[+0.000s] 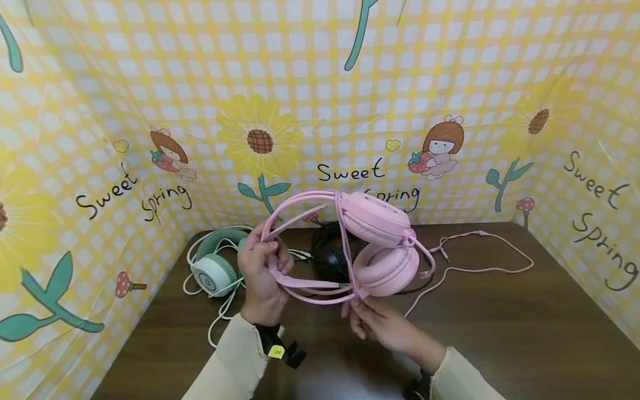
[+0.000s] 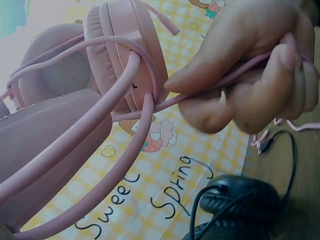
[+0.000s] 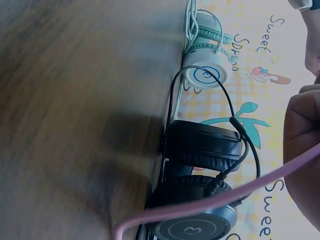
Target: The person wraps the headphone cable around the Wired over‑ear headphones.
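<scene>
Pink headphones [image 1: 382,219] are held up above the table, their ear cups toward the right. My left hand [image 1: 262,272] grips them by the headband. Pink cable [image 1: 345,244] runs round the headphones near the ear cups. My right hand [image 1: 382,328] is just below the lower ear cup. In the left wrist view, the thumb and fingers of that right hand [image 2: 250,75] pinch the cable [image 2: 172,101] and the strand passes on across the palm. The right wrist view shows only part of the right hand [image 3: 305,135], with pink cable [image 3: 200,204] crossing in front.
Black headphones [image 1: 330,261] lie behind the pink pair on the dark wooden table [image 1: 500,333]. White and green headphones [image 1: 212,275] with loose cable lie at the left. A length of pink cable [image 1: 500,270] trails to the right. Yellow checked cloth [image 1: 320,83] surrounds the table.
</scene>
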A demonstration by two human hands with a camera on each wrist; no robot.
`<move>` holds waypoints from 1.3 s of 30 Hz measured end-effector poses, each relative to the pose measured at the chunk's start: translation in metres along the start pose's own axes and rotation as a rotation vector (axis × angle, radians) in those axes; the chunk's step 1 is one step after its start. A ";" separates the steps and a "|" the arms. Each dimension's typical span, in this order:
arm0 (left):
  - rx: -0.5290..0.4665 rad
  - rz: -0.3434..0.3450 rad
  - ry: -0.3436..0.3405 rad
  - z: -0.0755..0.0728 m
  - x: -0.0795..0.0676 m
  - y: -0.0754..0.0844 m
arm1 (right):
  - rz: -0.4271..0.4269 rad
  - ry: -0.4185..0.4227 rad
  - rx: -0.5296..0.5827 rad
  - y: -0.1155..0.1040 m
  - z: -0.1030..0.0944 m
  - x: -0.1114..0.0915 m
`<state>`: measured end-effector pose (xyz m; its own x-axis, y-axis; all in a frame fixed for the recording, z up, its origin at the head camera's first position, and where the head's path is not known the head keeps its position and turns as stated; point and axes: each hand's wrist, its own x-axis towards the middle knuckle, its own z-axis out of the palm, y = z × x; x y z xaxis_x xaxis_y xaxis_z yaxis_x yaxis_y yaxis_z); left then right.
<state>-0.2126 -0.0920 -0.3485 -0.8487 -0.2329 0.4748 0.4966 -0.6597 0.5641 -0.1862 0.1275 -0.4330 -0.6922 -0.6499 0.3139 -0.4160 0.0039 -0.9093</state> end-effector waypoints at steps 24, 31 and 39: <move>0.312 0.205 0.081 0.007 0.004 0.006 | 0.079 0.024 -0.082 -0.002 0.001 -0.013; 0.573 0.407 0.026 0.005 0.002 0.004 | 0.013 0.007 -0.163 -0.002 0.001 -0.017; 0.698 0.478 -0.096 0.000 -0.003 -0.001 | -0.004 -0.019 -0.231 -0.011 -0.002 -0.021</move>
<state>-0.2109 -0.0905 -0.3505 -0.5161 -0.2915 0.8054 0.8227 0.0930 0.5608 -0.1676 0.1427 -0.4291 -0.6799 -0.6644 0.3103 -0.5444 0.1738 -0.8206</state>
